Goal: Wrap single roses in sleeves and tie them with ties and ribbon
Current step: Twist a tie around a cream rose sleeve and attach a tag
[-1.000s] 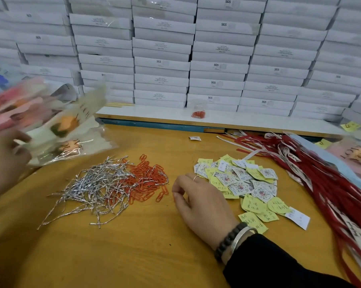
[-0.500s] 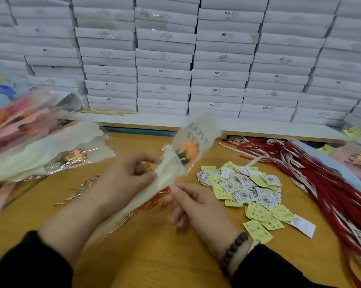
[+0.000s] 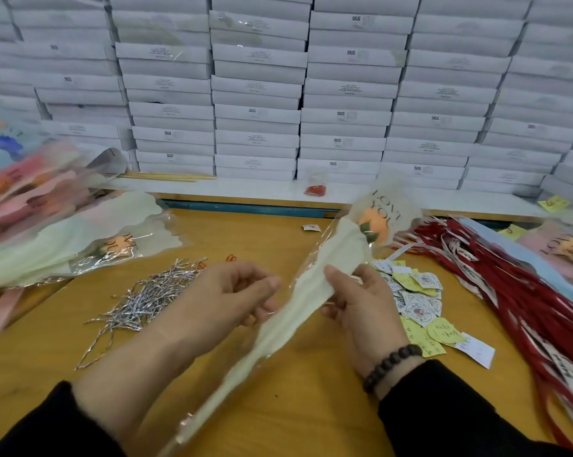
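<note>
A single orange rose point(image 3: 374, 225) sits in a pale cream sleeve point(image 3: 298, 311) printed "LOVE YOU". The sleeve lies slanted above the table, with the flower at the upper right and the stem end at the lower left. My right hand point(image 3: 361, 305) grips the sleeve's middle, thumb on top. My left hand point(image 3: 225, 298) is at the sleeve's left edge with thumb and fingers pinched together. A pile of silver twist ties point(image 3: 146, 298) lies to the left, and red ribbons point(image 3: 509, 291) lie to the right.
Wrapped roses point(image 3: 64, 239) are heaped at the left. Paper tags point(image 3: 417, 308) lie behind my right hand. A pink sleeved rose point(image 3: 568, 245) lies at the far right. Stacked white boxes point(image 3: 255, 94) wall the back, with a small bag point(image 3: 316, 189) on the ledge below them.
My left hand brought one sleeved rose from the left heap to the table's middle. My right hand rose off the table and took hold of the sleeve.
</note>
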Demonstrator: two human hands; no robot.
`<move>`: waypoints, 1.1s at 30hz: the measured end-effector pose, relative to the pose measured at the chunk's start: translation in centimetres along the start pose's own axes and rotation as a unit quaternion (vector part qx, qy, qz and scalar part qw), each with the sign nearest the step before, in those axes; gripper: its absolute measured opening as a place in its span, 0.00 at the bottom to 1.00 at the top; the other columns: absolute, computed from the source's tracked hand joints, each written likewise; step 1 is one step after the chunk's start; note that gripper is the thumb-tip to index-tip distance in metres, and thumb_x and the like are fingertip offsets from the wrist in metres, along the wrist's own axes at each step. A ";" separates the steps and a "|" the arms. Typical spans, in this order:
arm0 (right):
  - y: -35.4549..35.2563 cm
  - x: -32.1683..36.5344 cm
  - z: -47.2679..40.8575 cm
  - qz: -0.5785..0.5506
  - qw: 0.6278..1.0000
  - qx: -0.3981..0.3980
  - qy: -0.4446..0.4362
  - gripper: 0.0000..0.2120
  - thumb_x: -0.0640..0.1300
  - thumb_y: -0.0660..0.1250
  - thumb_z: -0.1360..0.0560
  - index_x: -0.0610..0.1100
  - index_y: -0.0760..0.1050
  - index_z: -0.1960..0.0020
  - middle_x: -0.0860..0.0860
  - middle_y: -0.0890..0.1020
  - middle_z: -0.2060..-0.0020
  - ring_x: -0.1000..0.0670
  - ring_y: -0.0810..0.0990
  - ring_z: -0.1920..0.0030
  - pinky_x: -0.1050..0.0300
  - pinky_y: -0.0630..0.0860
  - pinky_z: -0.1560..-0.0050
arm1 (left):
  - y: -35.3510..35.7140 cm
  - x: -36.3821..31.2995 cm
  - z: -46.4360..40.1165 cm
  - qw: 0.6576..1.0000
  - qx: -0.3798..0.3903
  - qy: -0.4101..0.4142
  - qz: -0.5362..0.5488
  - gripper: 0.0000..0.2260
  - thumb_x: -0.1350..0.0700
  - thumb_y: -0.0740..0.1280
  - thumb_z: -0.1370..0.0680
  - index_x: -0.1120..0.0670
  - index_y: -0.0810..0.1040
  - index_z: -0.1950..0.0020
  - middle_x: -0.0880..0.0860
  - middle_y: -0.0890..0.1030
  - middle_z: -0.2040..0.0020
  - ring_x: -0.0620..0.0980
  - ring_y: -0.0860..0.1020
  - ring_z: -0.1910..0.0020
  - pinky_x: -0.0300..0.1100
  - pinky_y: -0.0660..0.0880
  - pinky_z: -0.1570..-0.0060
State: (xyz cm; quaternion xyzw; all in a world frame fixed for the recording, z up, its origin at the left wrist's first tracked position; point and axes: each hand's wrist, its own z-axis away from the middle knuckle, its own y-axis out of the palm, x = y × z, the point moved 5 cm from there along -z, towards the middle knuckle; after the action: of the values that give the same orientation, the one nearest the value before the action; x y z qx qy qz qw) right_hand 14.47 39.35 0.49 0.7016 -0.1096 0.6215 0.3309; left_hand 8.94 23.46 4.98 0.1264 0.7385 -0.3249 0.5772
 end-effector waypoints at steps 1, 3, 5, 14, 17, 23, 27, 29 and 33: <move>-0.3 0.3 -0.2 0.005 1.000 0.003 -0.003 0.10 0.41 0.68 0.26 0.42 0.72 0.46 0.49 0.82 0.67 0.54 0.78 0.71 0.64 0.73 0.73 | -0.1 0.5 -0.1 0.999 0.015 -0.017 0.025 0.15 0.51 0.67 0.27 0.62 0.80 0.49 0.57 0.83 0.61 0.43 0.78 0.69 0.36 0.74 0.65; -0.5 0.5 -0.3 0.016 1.000 0.022 -0.003 0.10 0.41 0.68 0.26 0.41 0.73 0.47 0.46 0.81 0.65 0.53 0.78 0.69 0.62 0.74 0.72 | 0.4 1.4 0.0 0.993 0.046 -0.058 0.088 0.21 0.46 0.69 0.34 0.63 0.80 0.51 0.57 0.83 0.64 0.46 0.79 0.70 0.40 0.74 0.66; -0.1 0.4 -0.2 0.029 0.998 0.051 0.004 0.09 0.40 0.68 0.27 0.39 0.74 0.49 0.44 0.82 0.64 0.51 0.79 0.67 0.56 0.78 0.67 | 1.3 2.0 0.2 0.982 0.069 -0.089 0.153 0.20 0.46 0.72 0.39 0.60 0.82 0.56 0.55 0.81 0.67 0.46 0.77 0.72 0.37 0.74 0.71; 1.0 -0.1 0.6 0.059 0.993 0.099 0.017 0.13 0.47 0.70 0.29 0.41 0.73 0.49 0.48 0.80 0.69 0.54 0.75 0.74 0.63 0.70 0.74 | 3.3 2.7 0.3 0.959 0.060 -0.088 0.263 0.08 0.64 0.71 0.34 0.60 0.82 0.55 0.60 0.83 0.62 0.51 0.81 0.70 0.38 0.77 0.73; 1.1 -0.6 0.8 0.038 0.989 0.131 0.049 0.10 0.41 0.70 0.29 0.40 0.74 0.49 0.51 0.78 0.73 0.56 0.74 0.76 0.65 0.70 0.76 | 2.8 2.9 0.1 0.960 0.023 -0.085 0.267 0.13 0.64 0.70 0.34 0.63 0.79 0.49 0.62 0.83 0.60 0.52 0.81 0.69 0.40 0.79 0.71; 0.5 -0.7 0.7 0.105 0.989 0.099 0.016 0.05 0.36 0.70 0.29 0.41 0.75 0.56 0.52 0.75 0.77 0.56 0.71 0.78 0.66 0.68 0.77 | 2.8 3.1 0.2 0.964 0.014 -0.079 0.252 0.08 0.66 0.69 0.29 0.63 0.79 0.51 0.60 0.84 0.59 0.51 0.83 0.67 0.39 0.78 0.72; 0.8 -1.3 1.0 0.105 0.985 0.125 0.046 0.04 0.42 0.70 0.27 0.43 0.76 0.58 0.52 0.76 0.76 0.55 0.72 0.77 0.65 0.68 0.76 | 2.6 3.4 0.1 0.964 0.006 -0.077 0.255 0.11 0.64 0.70 0.31 0.62 0.79 0.50 0.62 0.84 0.58 0.52 0.83 0.65 0.43 0.80 0.66; 1.1 -1.7 1.4 0.122 0.976 0.168 0.065 0.08 0.47 0.71 0.29 0.42 0.78 0.58 0.51 0.76 0.75 0.55 0.73 0.75 0.65 0.68 0.75 | 2.5 3.5 0.1 0.966 0.002 -0.074 0.246 0.12 0.61 0.71 0.34 0.60 0.80 0.52 0.61 0.84 0.60 0.52 0.82 0.67 0.42 0.79 0.68; 1.1 -1.9 1.5 0.121 0.976 0.174 0.055 0.04 0.42 0.71 0.29 0.41 0.80 0.56 0.50 0.76 0.75 0.56 0.72 0.76 0.66 0.67 0.76 | 2.8 3.7 0.1 0.967 0.016 -0.076 0.243 0.09 0.61 0.72 0.36 0.58 0.81 0.56 0.60 0.84 0.62 0.50 0.82 0.68 0.39 0.78 0.72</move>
State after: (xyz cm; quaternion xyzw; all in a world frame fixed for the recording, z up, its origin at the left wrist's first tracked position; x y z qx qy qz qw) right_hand 14.67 37.08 -0.90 0.6946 -0.0650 0.7042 0.1317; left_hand 9.45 24.86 0.53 0.2865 0.6339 -0.1952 0.6914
